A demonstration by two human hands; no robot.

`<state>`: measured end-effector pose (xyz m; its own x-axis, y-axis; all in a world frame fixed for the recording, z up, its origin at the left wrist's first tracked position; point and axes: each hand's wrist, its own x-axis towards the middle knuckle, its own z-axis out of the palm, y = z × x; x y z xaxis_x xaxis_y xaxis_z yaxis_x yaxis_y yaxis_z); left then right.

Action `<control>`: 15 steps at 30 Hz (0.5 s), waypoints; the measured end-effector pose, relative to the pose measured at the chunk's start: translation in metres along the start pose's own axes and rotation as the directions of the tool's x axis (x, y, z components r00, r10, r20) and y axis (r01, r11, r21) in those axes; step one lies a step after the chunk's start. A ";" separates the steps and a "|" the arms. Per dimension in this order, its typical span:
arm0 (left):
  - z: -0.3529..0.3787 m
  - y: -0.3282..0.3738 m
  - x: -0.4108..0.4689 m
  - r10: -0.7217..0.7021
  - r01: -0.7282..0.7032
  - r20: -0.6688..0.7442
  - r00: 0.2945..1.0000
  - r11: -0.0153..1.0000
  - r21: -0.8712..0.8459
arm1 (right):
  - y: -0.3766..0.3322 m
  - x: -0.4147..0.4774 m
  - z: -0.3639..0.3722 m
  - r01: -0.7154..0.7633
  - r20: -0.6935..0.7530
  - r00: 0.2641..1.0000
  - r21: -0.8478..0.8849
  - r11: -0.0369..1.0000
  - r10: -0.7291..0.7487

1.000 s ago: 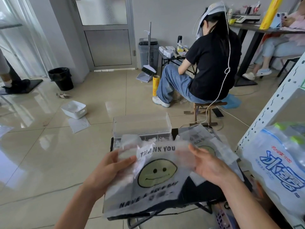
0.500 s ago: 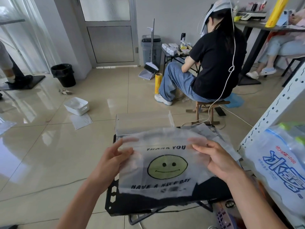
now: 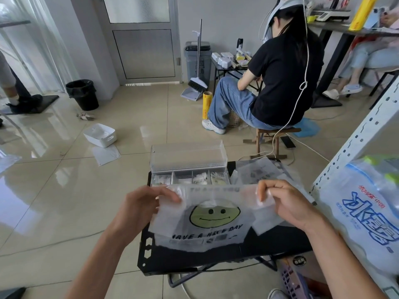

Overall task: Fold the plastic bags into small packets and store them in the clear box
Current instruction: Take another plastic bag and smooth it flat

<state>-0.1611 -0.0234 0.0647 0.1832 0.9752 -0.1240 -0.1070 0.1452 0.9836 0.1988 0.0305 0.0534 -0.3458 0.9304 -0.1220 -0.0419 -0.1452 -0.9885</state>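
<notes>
Right now I am working at the black worktop point(image 3: 194, 257), which is carrying everything for this job. Across its near half I am spreading the smiley plastic bag point(image 3: 216, 216): its lower edge is lying on the worktop, while its top edge is lifted off and stretched between my two grips. Beyond it, at the far edge, the clear box point(image 3: 190, 170) is sitting with its lid point(image 3: 187, 156) tipped up and back, and folded packets point(image 3: 199, 180) are lying in its compartments. Just beside the box on the right, more flat bags point(image 3: 261, 171) are waiting in a loose pile.

My left grip point(image 3: 140, 206) is pinching the bag's top left corner between thumb and fingers. My right grip point(image 3: 287, 203) is pinching the top right corner with its fingers curled round the film. The top strip seems to be turning over toward me, so I am judging this to be an early fold.

To do it well, I am aiming to hold both corners level and pull them gently apart so the film is taut. Then I am planning to lay the top edge down square with the sides and press the air out from the middle before creasing. Uneven tension on such thin film would probably leave a skewed, puffy packet, too bulky for a compartment.
</notes>
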 end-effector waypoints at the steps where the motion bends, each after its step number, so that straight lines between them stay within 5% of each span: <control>1: 0.000 -0.001 0.000 -0.010 0.010 -0.027 1.000 1.000 -0.005 | -0.001 -0.001 -0.002 0.013 0.008 1.000 0.017 1.000 -0.013; 5: 0.005 -0.004 0.002 0.069 -0.048 -0.104 0.992 0.981 0.189 | -0.003 -0.002 -0.003 -0.015 0.020 1.000 0.140 0.990 0.012; 9: 0.009 -0.002 0.002 0.106 -0.099 -0.190 0.976 0.994 0.048 | 0.004 0.004 -0.001 0.014 -0.100 0.995 -0.072 0.997 -0.021; 12: 0.008 0.003 0.003 0.005 -0.032 -0.189 0.982 0.990 -0.140 | 0.001 0.007 0.003 0.117 -0.218 0.969 0.003 0.993 -0.114; 15: 0.012 0.003 0.000 -0.059 0.051 -0.081 0.995 0.994 -0.099 | -0.005 0.007 0.013 0.185 -0.281 0.949 0.131 0.974 -0.142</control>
<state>-0.1492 -0.0248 0.0690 0.1090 0.9752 -0.1924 -0.1938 0.2107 0.9582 0.1847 0.0332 0.0589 -0.0583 0.9983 -0.0004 -0.2278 -0.0137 -0.9736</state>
